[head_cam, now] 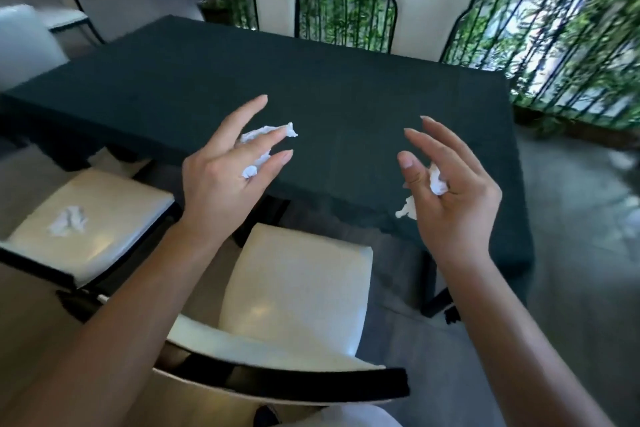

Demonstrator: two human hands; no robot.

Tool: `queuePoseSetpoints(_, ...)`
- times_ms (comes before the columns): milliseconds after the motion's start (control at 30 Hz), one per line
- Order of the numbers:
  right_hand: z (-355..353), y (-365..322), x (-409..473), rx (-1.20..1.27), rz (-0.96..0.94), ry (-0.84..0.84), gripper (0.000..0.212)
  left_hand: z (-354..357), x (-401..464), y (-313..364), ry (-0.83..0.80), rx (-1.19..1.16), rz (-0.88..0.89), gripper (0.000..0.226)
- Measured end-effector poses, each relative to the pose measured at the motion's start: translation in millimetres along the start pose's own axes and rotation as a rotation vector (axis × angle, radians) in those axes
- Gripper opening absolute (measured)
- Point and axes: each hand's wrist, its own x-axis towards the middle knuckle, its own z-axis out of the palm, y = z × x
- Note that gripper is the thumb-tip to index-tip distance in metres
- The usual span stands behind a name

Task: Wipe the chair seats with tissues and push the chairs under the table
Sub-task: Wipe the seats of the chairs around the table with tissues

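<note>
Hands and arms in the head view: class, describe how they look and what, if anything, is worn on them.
Both forearms are bare up to the frame edge: no sleeves, gloves, watch or bracelet. The left hand and right hand have slender fingers with longish, pale nails; no rings show.

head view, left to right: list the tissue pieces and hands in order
Crumpled white tissue on the left chair's cream seat → left hand → torn white tissue it pinches → right hand, gripping another white tissue wad.
</note>
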Motion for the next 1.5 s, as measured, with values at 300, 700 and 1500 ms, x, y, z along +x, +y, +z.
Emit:
queuePoseSetpoints(300,26.3,-54.3,-37.1,-0.070,0.069,0.010,0.026,-36.6,-18.9,-37.8,-0.003,-0.102,-0.028,0.023)
queuePoseSetpoints(700,46.8,-45.4,-40.8,0.024,0.070,-0.062,0.029,-65.7,-31.1,-21.6,-0.043,0.085,-0.037,0.021)
queuePoseSetpoints(1500,47.6,-48.5,-24.3,-0.345,0.174,0.363,0.036,21.5,51.3,-118.8,-0.277,-0.308,0.106,0.020)
